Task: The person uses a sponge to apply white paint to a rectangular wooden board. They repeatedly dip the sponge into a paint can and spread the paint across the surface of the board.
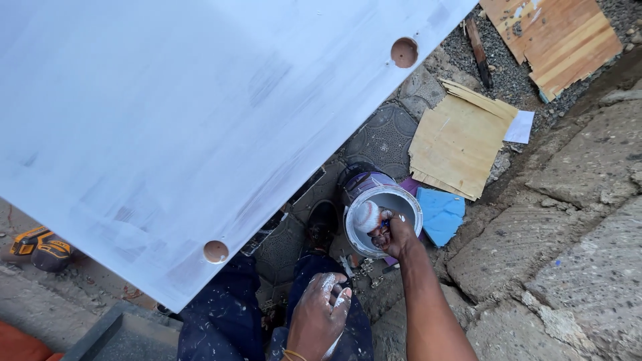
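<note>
Right-hand grip (396,234) closed on the paint-soaked roller (366,216), low in the paint bucket (408,200) at frame centre.
I'd load it evenly, shedding excess on the rim; my left hand (319,314) rests loosely curled, empty, on my knee.

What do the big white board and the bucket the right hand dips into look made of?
Board: probably wood panel, matte white coat; brown wood shows in its round holes.
Bucket: likely plastic, purple outside, coated white inside.
Right hand holds a white paint roller in it.
</note>
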